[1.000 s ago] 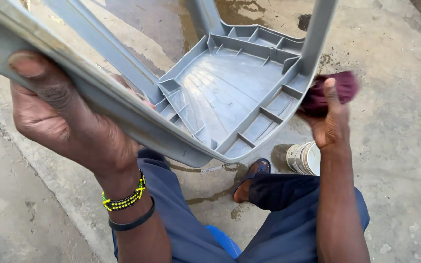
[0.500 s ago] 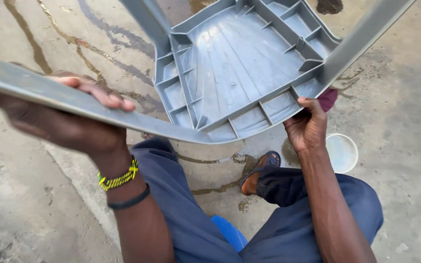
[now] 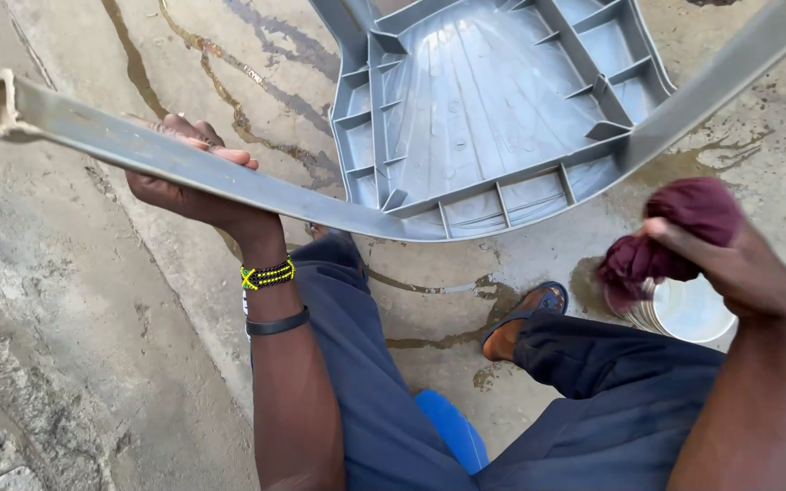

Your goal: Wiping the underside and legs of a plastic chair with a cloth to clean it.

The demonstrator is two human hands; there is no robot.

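Observation:
A grey plastic chair (image 3: pixel 493 118) is held upside down, its ribbed underside facing me. My left hand (image 3: pixel 188 186) grips one of its legs, which runs toward the upper left and ends in a hollow tip. My right hand (image 3: pixel 739 268) is off the chair, below its right edge, and is closed around a wet dark red cloth (image 3: pixel 675 232). The cloth hangs just above a white bucket (image 3: pixel 689 309) on the ground.
The concrete floor (image 3: pixel 93 345) is wet, with brown streaks and puddles. My legs in dark blue trousers and a sandalled foot (image 3: pixel 525 318) lie below the chair. A blue seat edge (image 3: pixel 452 427) shows between my legs.
My right hand has come away from the chair's right edge and lowered the red cloth over the bucket. The chair has swung up and to the right; my left hand keeps the leg.

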